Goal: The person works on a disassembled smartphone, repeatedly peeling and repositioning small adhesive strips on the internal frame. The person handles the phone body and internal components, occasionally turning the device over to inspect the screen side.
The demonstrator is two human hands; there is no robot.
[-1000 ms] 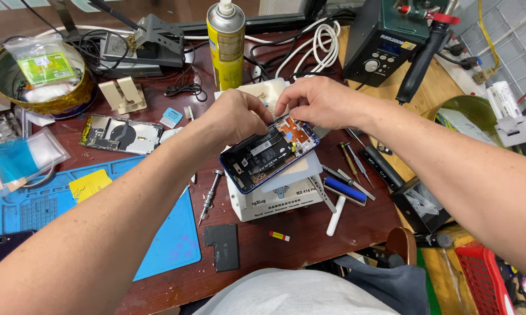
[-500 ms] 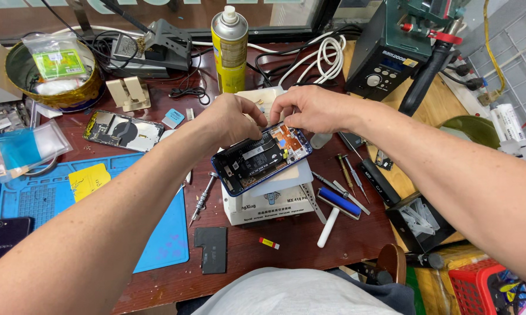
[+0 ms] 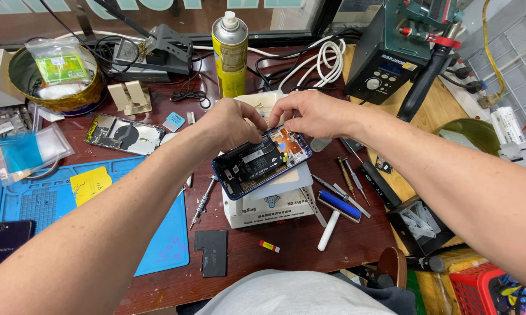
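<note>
An opened blue-framed phone (image 3: 257, 164) with its back removed lies tilted on a white box (image 3: 272, 207) in the middle of the bench, its black battery and orange board showing. My left hand (image 3: 231, 123) grips the phone's upper left edge. My right hand (image 3: 311, 114) pinches at the phone's top end near the orange board; whatever small part sits between those fingertips is too small to tell. Both forearms reach in from the bottom corners.
A yellow spray can (image 3: 230, 55) stands behind the hands. A second opened phone (image 3: 123, 134), a blue work mat (image 3: 59, 204), a dark phone (image 3: 3, 244), a screwdriver (image 3: 202, 201), a black soldering station (image 3: 391, 55), white cables (image 3: 324, 61) and a brass bowl (image 3: 53, 87) crowd the bench.
Both hands stay on the opened phone, with small finger shifts at its top end. The camera view has tilted slightly, moving the scene a little lower and left.
</note>
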